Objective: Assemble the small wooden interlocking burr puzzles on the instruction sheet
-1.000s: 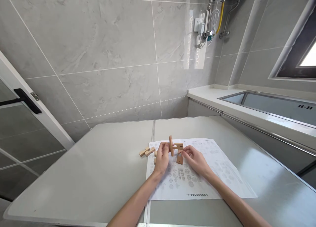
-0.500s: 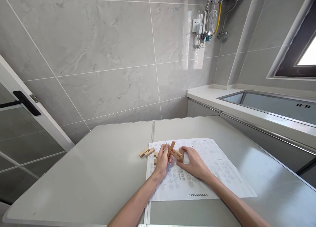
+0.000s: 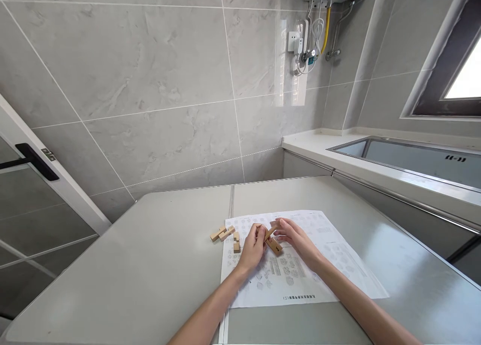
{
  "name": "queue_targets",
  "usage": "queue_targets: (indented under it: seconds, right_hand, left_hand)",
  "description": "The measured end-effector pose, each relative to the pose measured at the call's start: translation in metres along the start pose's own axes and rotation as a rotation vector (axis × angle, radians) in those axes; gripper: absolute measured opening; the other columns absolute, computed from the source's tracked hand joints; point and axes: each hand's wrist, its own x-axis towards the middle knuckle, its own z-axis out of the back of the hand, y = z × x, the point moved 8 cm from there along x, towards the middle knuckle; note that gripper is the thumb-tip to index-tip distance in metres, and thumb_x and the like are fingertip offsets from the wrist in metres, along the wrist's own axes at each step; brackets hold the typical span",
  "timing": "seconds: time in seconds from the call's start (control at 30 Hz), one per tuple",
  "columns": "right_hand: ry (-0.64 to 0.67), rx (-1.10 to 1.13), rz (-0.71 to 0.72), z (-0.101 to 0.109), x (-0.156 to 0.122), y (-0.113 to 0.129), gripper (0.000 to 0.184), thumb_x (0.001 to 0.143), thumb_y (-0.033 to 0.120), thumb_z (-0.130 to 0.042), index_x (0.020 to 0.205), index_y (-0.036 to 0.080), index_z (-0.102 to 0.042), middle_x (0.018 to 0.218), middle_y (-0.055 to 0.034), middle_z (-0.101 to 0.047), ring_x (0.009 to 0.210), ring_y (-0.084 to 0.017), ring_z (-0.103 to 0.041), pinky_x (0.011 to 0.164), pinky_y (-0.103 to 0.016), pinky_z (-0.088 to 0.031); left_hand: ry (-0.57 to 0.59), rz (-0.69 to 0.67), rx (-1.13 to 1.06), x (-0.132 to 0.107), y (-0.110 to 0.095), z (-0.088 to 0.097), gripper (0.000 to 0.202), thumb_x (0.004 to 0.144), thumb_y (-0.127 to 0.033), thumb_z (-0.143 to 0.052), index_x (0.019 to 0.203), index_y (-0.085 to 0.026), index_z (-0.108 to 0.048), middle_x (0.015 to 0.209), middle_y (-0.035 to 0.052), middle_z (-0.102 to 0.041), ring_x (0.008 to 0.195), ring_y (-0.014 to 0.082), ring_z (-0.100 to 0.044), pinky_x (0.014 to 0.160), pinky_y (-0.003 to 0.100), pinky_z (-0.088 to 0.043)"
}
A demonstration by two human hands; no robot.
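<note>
My left hand (image 3: 252,249) is closed around joined wooden puzzle pieces (image 3: 275,246), notched blocks that cross at an angle. One block, with a dark mark near its end, points down to the right. My right hand (image 3: 296,239) pinches another wooden block (image 3: 275,225) at the upper right of the joined pieces; its fingers partly hide it. Left of my left hand lie several loose notched wooden blocks (image 3: 226,233). Beneath both hands is a creased paper sheet (image 3: 330,265) printed with small diagrams.
The sheet lies on a light grey folding table (image 3: 169,265) with a seam down its middle. A counter with a sink (image 3: 409,159) runs along the right. At the left stands a framed door (image 3: 56,175) with a black handle. A tiled wall (image 3: 158,84) is behind.
The joined pieces have turned in my left hand, and the marked block now slants lower. My right hand has shifted its hold from the block's side to the upper right.
</note>
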Motion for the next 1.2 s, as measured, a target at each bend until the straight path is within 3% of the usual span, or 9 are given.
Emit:
queue_targets:
  seconds: [0.33, 0.53, 0.67, 0.97, 1.2]
  right_hand:
    - [0.013, -0.181, -0.037, 0.003, -0.003, 0.002, 0.058, 0.092, 0.074, -0.064, 0.127, 0.028, -0.067, 0.120, -0.0078, -0.073, 0.101, -0.028, -0.072, 0.103, -0.049, -0.052]
    - [0.119, -0.258, 0.021, -0.017, -0.008, 0.007, 0.059, 0.085, 0.062, -0.077, 0.127, 0.024, -0.061, 0.100, -0.0060, -0.074, 0.093, -0.028, -0.073, 0.086, -0.043, -0.057]
    - [0.133, -0.263, 0.028, -0.020, -0.008, 0.005, 0.057, 0.085, 0.058, -0.078, 0.127, 0.024, -0.058, 0.098, -0.0047, -0.074, 0.085, -0.026, -0.073, 0.084, -0.044, -0.057]
    - [0.152, -0.376, 0.123, -0.021, -0.006, -0.004, 0.059, 0.083, 0.046, -0.082, 0.132, 0.024, -0.057, 0.119, -0.0092, -0.074, 0.106, -0.028, -0.071, 0.096, -0.046, -0.057]
    - [0.155, -0.320, 0.161, -0.024, -0.007, 0.005, 0.053, 0.084, 0.043, -0.082, 0.127, 0.025, -0.057, 0.119, -0.0094, -0.074, 0.103, -0.028, -0.072, 0.094, -0.046, -0.058]
  left_hand:
    - [-0.062, -0.073, 0.194, -0.001, -0.003, 0.006, 0.047, 0.103, -0.069, -0.047, 0.096, -0.023, -0.057, 0.080, -0.0008, -0.061, 0.072, 0.0176, -0.056, 0.069, 0.029, -0.045]
    - [-0.059, -0.110, 0.282, -0.005, -0.009, 0.005, 0.040, 0.108, -0.060, -0.043, 0.100, -0.024, -0.055, 0.088, 0.0002, -0.066, 0.082, 0.0202, -0.063, 0.077, 0.030, -0.047]
    - [-0.097, -0.104, 0.246, -0.005, -0.003, 0.008, 0.038, 0.108, -0.060, -0.042, 0.101, -0.024, -0.051, 0.091, 0.0009, -0.065, 0.087, 0.0207, -0.063, 0.082, 0.032, -0.048]
    - [-0.026, -0.076, 0.178, -0.007, 0.001, 0.003, 0.039, 0.108, -0.063, -0.041, 0.106, -0.024, -0.049, 0.087, -0.0002, -0.059, 0.083, 0.0196, -0.059, 0.083, 0.034, -0.049]
    - [-0.147, -0.212, 0.284, -0.006, -0.018, 0.013, 0.033, 0.106, -0.056, -0.052, 0.102, -0.024, -0.061, 0.110, 0.0069, -0.061, 0.104, 0.0241, -0.062, 0.095, 0.038, -0.050]
